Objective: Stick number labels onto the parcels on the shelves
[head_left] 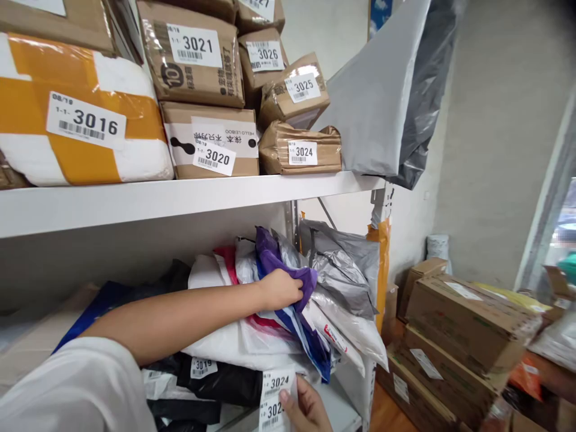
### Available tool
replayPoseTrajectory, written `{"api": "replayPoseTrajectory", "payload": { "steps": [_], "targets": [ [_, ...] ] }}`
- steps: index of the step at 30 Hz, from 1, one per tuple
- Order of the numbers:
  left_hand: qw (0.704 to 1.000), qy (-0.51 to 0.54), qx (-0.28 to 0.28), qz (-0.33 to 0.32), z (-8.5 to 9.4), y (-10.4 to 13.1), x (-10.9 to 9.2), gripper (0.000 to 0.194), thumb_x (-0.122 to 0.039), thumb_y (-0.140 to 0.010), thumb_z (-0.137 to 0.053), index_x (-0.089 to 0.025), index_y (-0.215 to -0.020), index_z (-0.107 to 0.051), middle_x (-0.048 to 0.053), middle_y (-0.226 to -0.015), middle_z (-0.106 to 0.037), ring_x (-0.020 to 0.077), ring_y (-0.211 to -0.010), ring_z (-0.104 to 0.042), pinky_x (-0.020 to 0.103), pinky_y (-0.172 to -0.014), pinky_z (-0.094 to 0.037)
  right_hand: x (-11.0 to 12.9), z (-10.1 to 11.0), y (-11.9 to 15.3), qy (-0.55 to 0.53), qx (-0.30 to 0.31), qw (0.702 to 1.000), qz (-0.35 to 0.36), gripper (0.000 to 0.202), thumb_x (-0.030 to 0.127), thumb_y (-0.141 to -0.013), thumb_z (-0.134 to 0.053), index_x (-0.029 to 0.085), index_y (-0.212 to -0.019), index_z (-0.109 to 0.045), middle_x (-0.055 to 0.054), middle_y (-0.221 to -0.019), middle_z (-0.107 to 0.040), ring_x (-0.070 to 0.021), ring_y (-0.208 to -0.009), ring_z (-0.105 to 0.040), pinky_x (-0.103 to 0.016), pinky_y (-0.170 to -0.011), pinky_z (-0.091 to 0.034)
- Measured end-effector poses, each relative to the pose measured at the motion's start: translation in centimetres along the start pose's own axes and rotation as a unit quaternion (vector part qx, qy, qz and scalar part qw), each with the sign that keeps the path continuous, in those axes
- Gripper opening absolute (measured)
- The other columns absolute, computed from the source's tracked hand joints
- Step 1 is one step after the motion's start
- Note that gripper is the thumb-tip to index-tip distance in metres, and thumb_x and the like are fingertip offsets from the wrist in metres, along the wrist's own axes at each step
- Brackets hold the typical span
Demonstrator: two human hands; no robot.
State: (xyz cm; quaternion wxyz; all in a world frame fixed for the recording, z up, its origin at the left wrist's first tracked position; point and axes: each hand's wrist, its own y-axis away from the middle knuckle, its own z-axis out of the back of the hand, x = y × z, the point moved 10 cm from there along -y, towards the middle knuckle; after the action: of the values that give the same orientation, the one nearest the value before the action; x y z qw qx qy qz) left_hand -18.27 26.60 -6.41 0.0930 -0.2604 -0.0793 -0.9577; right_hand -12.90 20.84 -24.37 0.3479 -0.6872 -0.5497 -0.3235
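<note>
My left hand (281,289) reaches across from the left and is closed on the upper edge of a purple plastic mailer bag (309,282). That bag stands among several mailers on the lower shelf: a blue one (318,354) against it, a white one (211,273) to the left, and grey (344,264) and white ones (360,321) to the right. Low in the view, my right hand (310,408) pinches a strip of number stickers (275,399) between thumb and fingers; the top sticker reads 3024. Behind the strip lies a black parcel (225,378) labelled 3019.
The upper shelf (193,201) carries numbered cartons (193,60), a white-and-orange taped parcel (81,114) and a large grey bag (373,90) overhanging the right end. A shelf post (380,252) with orange tape stands right. Stacked cardboard boxes (468,324) are on the floor beyond.
</note>
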Motion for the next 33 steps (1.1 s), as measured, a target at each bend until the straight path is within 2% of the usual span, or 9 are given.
{"api": "replayPoseTrajectory", "payload": {
  "steps": [3, 6, 8, 13, 18, 21, 25, 30, 33],
  "targets": [
    [0.999, 0.015, -0.002, 0.05, 0.2, -0.3, 0.4, 0.019, -0.01, -0.085, -0.046, -0.013, -0.088, -0.065, 0.009, -0.09, -0.066, 0.0223, -0.071, -0.064, 0.031, -0.049, -0.038, 1.5, -0.2, -1.3, 0.003, 0.015, 1.0, 0.023, 0.035, 0.049, -0.068, -0.073, 0.018, -0.082, -0.065, -0.004, -0.071, -0.07, -0.0165, -0.063, -0.06, -0.027, -0.06, -0.043],
    [0.996, 0.046, -0.02, 0.074, -0.1, 1.9, 0.9, 0.022, -0.029, -0.084, -0.056, -0.014, -0.1, -0.059, 0.008, -0.093, -0.063, 0.0191, -0.071, -0.063, 0.028, -0.052, -0.041, 1.2, -0.8, -2.5, -0.032, 0.038, 0.999, 0.019, 0.034, 0.045, -0.068, -0.075, 0.021, -0.089, -0.063, 0.0, -0.071, -0.069, -0.0142, -0.063, -0.06, -0.026, -0.061, -0.043],
    [0.998, 0.055, -0.018, 0.035, -0.8, 4.0, 0.7, 0.028, -0.039, -0.079, -0.062, -0.017, -0.095, -0.059, 0.006, -0.095, -0.059, 0.0157, -0.07, -0.059, 0.025, -0.054, -0.043, 0.1, -1.1, -3.0, -0.063, 0.048, 0.997, -0.002, 0.039, 0.044, -0.068, -0.076, 0.023, -0.097, -0.062, 0.001, -0.069, -0.068, -0.0134, -0.061, -0.06, -0.026, -0.062, -0.043],
    [0.997, 0.007, -0.008, -0.074, -1.9, 7.8, 0.4, 0.015, -0.023, -0.085, -0.055, -0.018, -0.072, -0.063, 0.008, -0.094, -0.058, 0.0225, -0.09, -0.053, 0.039, -0.09, -0.039, -1.5, -1.3, -3.5, -0.073, 0.015, 0.997, -0.018, 0.037, 0.048, -0.066, -0.076, 0.018, -0.085, -0.065, 0.0, -0.066, -0.068, -0.0149, -0.063, -0.061, -0.026, -0.063, -0.044],
    [0.991, 0.01, 0.029, -0.132, -2.5, 8.4, 0.0, 0.017, -0.037, -0.082, -0.058, -0.023, -0.086, -0.065, 0.008, -0.107, -0.06, 0.0242, -0.098, -0.053, 0.038, -0.084, -0.038, -0.5, -1.8, -3.5, -0.116, -0.001, 0.993, -0.013, 0.038, 0.042, -0.063, -0.079, 0.02, -0.091, -0.066, 0.0, -0.068, -0.069, -0.016, -0.065, -0.063, -0.027, -0.065, -0.046],
    [0.998, 0.019, 0.058, -0.017, -3.3, 7.2, 1.8, 0.022, -0.021, -0.089, -0.044, -0.02, -0.096, -0.066, 0.013, -0.108, -0.065, 0.026, -0.101, -0.057, 0.041, -0.086, -0.038, -0.1, -2.3, -3.7, -0.154, 0.007, 0.988, -0.022, 0.036, 0.037, -0.065, -0.079, 0.021, -0.096, -0.067, 0.0, -0.069, -0.07, -0.0163, -0.066, -0.063, -0.027, -0.064, -0.047],
    [0.975, 0.032, 0.077, 0.206, -4.0, 6.3, 4.9, 0.023, -0.006, -0.081, -0.045, -0.005, -0.081, -0.068, 0.025, -0.08, -0.069, 0.0342, -0.079, -0.066, 0.042, -0.065, -0.045, 0.4, -3.2, -4.4, -0.142, 0.016, 0.99, -0.017, 0.033, 0.037, -0.067, -0.077, 0.02, -0.094, -0.068, -0.002, -0.069, -0.071, -0.0173, -0.065, -0.064, -0.029, -0.064, -0.047],
    [0.928, 0.083, 0.053, 0.359, -3.5, 7.7, 7.3, 0.039, -0.022, -0.078, -0.054, 0.0, -0.109, -0.058, 0.026, -0.087, -0.069, 0.0372, -0.08, -0.067, 0.043, -0.064, -0.048, -1.2, -2.7, -6.3, -0.067, -0.007, 0.998, -0.018, 0.038, 0.048, -0.063, -0.077, 0.015, -0.08, -0.071, -0.005, -0.065, -0.07, -0.0174, -0.059, -0.062, -0.031, -0.066, -0.048],
    [0.905, 0.133, 0.067, 0.398, -4.1, 9.3, 8.2, 0.048, -0.043, -0.082, -0.047, -0.001, -0.097, -0.064, 0.027, -0.089, -0.068, 0.0389, -0.086, -0.065, 0.046, -0.071, -0.048, -3.0, -1.9, -7.2, -0.037, -0.028, 0.999, -0.015, 0.045, 0.056, -0.058, -0.076, 0.014, -0.073, -0.071, -0.006, -0.063, -0.069, -0.0175, -0.058, -0.06, -0.032, -0.065, -0.047]
  ]
}}
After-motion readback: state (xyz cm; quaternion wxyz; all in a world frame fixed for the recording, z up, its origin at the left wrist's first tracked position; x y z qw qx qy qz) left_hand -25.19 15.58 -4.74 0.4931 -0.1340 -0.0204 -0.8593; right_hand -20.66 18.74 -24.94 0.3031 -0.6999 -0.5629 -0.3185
